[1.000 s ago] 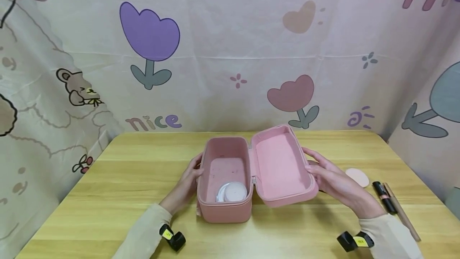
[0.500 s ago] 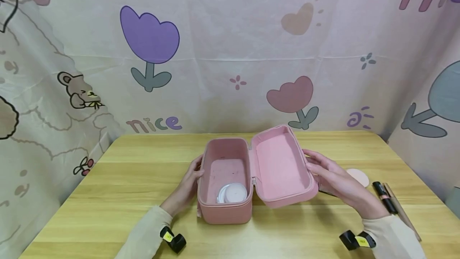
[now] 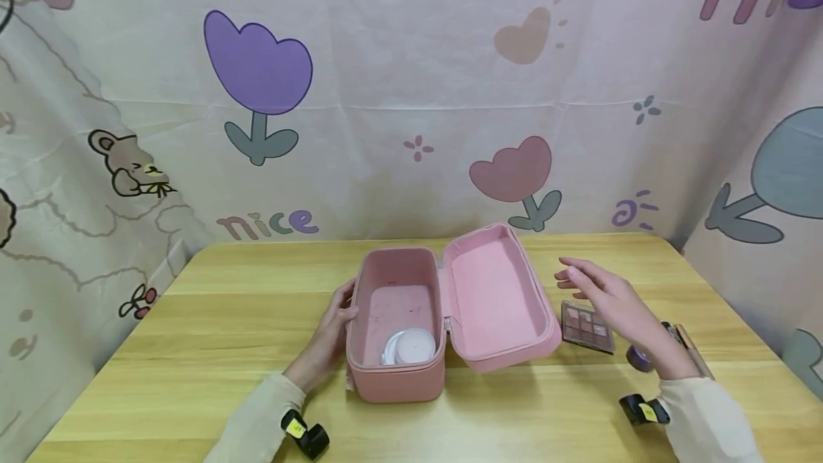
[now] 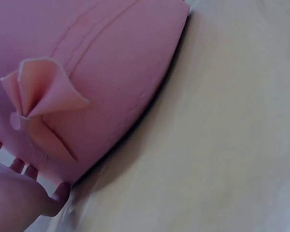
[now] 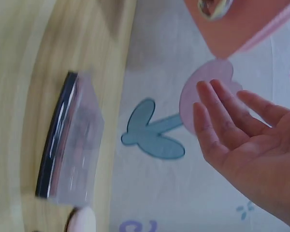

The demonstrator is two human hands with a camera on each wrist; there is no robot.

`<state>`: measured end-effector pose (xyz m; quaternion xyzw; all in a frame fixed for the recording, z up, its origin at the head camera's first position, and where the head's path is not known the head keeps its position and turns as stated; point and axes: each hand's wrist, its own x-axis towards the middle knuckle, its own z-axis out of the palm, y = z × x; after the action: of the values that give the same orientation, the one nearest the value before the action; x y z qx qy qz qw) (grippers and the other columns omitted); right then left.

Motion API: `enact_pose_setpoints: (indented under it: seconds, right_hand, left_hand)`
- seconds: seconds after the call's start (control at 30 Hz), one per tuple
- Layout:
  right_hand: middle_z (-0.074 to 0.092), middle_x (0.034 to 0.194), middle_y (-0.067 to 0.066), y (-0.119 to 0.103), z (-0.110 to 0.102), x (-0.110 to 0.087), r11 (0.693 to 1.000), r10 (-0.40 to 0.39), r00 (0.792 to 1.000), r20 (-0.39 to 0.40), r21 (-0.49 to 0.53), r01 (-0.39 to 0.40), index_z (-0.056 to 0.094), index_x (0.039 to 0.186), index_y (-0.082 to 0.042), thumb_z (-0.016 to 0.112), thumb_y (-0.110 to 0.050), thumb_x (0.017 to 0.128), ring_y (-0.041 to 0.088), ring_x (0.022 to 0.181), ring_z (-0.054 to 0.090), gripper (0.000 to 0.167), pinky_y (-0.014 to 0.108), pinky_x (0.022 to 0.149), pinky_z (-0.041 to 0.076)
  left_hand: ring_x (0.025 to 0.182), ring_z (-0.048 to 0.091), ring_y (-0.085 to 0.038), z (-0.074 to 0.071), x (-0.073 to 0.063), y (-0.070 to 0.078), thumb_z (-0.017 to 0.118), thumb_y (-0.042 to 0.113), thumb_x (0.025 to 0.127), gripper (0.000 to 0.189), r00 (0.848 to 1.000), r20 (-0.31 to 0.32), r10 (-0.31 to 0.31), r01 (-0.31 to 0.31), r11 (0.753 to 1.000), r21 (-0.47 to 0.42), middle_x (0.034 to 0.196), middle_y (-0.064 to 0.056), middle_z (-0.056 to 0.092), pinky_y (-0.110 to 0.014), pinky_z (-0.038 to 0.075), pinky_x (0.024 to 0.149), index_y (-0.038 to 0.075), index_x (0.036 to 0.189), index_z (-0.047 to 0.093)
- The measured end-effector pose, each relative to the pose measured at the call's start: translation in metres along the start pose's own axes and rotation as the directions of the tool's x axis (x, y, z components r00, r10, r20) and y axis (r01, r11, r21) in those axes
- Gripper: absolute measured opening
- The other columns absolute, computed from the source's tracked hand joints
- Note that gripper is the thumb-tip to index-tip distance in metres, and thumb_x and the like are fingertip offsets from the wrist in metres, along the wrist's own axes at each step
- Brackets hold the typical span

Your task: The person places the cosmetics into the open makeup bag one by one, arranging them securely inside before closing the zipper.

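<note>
A pink case [image 3: 398, 384] stands on the table with its lid [image 3: 491, 291] tipped out to the right. Inside, near the front, lies a white round container [image 3: 414, 346]. My left hand [image 3: 328, 334] rests against the case's left side; the left wrist view shows its fingertips at the pink wall, below a pink bow [image 4: 43, 92]. Off the lid, my right hand [image 3: 611, 299] hovers in the air with loosely extended fingers and nothing in them. Just below it lies an eyeshadow palette [image 3: 587, 329], seen edge-on [image 5: 70, 140] in the right wrist view.
Beside my right wrist are a small round purple item [image 3: 639, 359] and a brown pencil-like stick [image 3: 693, 350], both partly covered by the arm. A pale rounded thing [image 5: 82, 221] shows beyond the palette. A printed cloth [image 3: 386, 91] hangs behind the wooden table [image 3: 225, 349].
My right hand has let go of the lid and moved right and up a little. The lid stays tipped open, and the palette now shows. My left hand stays on the case.
</note>
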<state>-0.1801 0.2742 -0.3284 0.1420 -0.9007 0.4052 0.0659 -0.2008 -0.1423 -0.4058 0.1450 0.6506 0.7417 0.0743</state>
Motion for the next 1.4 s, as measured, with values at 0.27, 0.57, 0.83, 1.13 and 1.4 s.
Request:
enact_pose_setpoints:
  seconds: [0.27, 0.57, 0.83, 1.13, 1.4]
  right_hand:
    - [0.055, 0.125, 0.031, 0.033, -0.017, -0.001, 0.977, 0.023, 0.999, 0.048, 0.212, -0.032, 0.035, 0.142, 0.011, 0.037, -0.023, 0.105, 0.004, 0.102, 0.061, 0.049, 0.021, 0.083, 0.050]
    - [0.052, 0.131, 0.029, 0.067, -0.023, -0.009, 0.976, 0.138, 0.981, 0.134, 0.147, -0.157, 0.033, 0.144, 0.008, 0.061, -0.019, 0.095, 0.003, 0.106, 0.056, 0.063, 0.017, 0.081, 0.046]
    - [0.047, 0.134, 0.033, 0.080, -0.023, -0.010, 0.988, 0.098, 0.976, 0.197, 0.099, -0.119, 0.033, 0.143, 0.009, 0.071, -0.012, 0.084, 0.050, 0.121, 0.045, 0.073, 0.024, 0.088, 0.047]
    - [0.046, 0.134, 0.031, 0.086, -0.017, -0.011, 0.994, 0.098, 0.951, 0.295, 0.021, -0.109, 0.034, 0.143, 0.009, 0.080, -0.012, 0.072, 0.045, 0.119, 0.047, 0.087, 0.038, 0.093, 0.044]
    - [0.049, 0.126, 0.029, 0.082, -0.008, -0.012, 0.997, 0.081, 0.953, 0.292, -0.031, -0.075, 0.037, 0.140, 0.011, 0.085, -0.006, 0.062, 0.039, 0.110, 0.050, 0.093, 0.033, 0.086, 0.045]
  left_hand:
    - [0.138, 0.020, -0.036, -0.001, 0.000, 0.000, 0.042, 0.022, 0.089, 0.070, 1.000, -0.019, 0.023, -0.022, 1.000, 0.017, 0.154, -0.019, 0.016, -0.025, 0.033, 0.102, 0.005, 0.152, 0.017]
    - [0.138, 0.020, -0.034, -0.002, -0.002, 0.000, 0.042, 0.022, 0.089, 0.068, 1.000, -0.022, 0.011, -0.011, 1.000, 0.009, 0.153, -0.017, 0.018, -0.022, 0.035, 0.100, 0.007, 0.152, 0.019]
    - [0.138, 0.021, -0.035, -0.003, -0.001, 0.000, 0.043, 0.023, 0.089, 0.069, 1.000, -0.012, 0.007, -0.007, 1.000, 0.009, 0.154, -0.017, 0.018, -0.046, 0.024, 0.109, 0.009, 0.152, 0.019]
    - [0.138, 0.021, -0.036, -0.002, -0.001, 0.000, 0.043, 0.023, 0.088, 0.071, 1.000, -0.020, -0.002, 0.002, 1.000, 0.008, 0.154, -0.018, 0.017, -0.034, 0.031, 0.105, 0.007, 0.152, 0.018]
    - [0.138, 0.020, -0.035, -0.002, -0.003, 0.000, 0.043, 0.023, 0.089, 0.069, 1.000, -0.023, -0.015, 0.015, 1.000, 0.005, 0.155, -0.016, 0.017, -0.044, 0.024, 0.109, 0.009, 0.152, 0.019]
